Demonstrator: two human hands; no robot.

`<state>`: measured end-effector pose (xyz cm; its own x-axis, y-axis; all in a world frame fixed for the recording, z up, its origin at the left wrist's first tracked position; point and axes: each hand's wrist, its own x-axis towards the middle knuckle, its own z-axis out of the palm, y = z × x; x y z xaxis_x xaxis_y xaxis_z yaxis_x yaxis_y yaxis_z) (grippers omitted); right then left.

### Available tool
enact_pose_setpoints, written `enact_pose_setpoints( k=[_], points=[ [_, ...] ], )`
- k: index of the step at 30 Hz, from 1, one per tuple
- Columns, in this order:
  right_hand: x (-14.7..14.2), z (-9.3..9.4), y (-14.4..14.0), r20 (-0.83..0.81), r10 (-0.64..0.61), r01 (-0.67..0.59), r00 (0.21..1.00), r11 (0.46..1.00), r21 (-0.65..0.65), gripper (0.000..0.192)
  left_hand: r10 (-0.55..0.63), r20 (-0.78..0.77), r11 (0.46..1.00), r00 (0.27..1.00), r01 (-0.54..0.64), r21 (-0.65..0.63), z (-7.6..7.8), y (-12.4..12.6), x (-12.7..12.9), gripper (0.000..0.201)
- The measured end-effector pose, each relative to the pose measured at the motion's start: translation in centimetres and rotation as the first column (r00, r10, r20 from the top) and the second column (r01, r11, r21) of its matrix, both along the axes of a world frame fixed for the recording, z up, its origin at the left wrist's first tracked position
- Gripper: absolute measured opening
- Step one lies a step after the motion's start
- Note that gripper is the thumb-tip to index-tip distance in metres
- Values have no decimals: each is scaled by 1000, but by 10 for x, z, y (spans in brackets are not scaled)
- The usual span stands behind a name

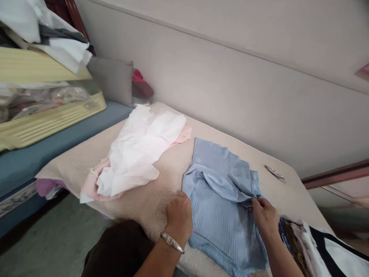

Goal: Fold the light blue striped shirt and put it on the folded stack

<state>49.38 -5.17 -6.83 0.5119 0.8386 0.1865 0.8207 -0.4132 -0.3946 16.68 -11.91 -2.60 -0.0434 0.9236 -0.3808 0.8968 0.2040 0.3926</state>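
A light blue striped shirt (219, 219) lies spread on the bed, partly folded and wrinkled. My left hand (179, 215), with a silver bracelet at the wrist, is closed at the shirt's left edge; its fingertips are mostly hidden, but it appears to grip the fabric. On the other side, my right hand (263, 215) pinches a fold of the same shirt between thumb and fingers. To the left, a white thin cloth (138, 142) rests on top of a pink garment (96, 181).
A pair of glasses (275, 173) lies near the wall. Folded clothes (325, 246) are stacked at the lower right. At the left stand a yellow-lidded storage box (52, 127) and a grey cushion (113, 79). The bed meets the wall (216, 88) behind.
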Motion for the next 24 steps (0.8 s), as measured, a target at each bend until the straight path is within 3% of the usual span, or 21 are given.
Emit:
enact_pose_setpoints(
  k=[3,6,8,11,14,19,24],
  points=[
    [-29,17,29,105,-28,36,994,997,-71,34,10,-13,1000,1000,-10,-21,-4,0,3,42],
    [-88,37,81,118,159,-152,980,986,-63,33,51,-11,998,999,-52,-29,-7,1,8,33],
    [-133,42,121,78,308,-300,948,949,-97,33,65,-29,997,997,-65,-27,-9,1,12,29],
    [-191,34,177,-12,407,-397,913,883,-251,37,72,-101,997,992,-71,19,-13,0,20,31],
    [-229,13,216,-20,379,-366,925,875,-318,43,88,-111,989,990,-74,129,-25,-1,27,31],
    [-242,-11,245,-2,350,-336,937,897,-286,40,104,-65,964,992,-84,252,-48,-7,39,24],
    [-196,-9,249,-24,297,-295,955,930,-220,37,19,15,917,1000,-23,399,-51,-19,50,10]
  ],
)
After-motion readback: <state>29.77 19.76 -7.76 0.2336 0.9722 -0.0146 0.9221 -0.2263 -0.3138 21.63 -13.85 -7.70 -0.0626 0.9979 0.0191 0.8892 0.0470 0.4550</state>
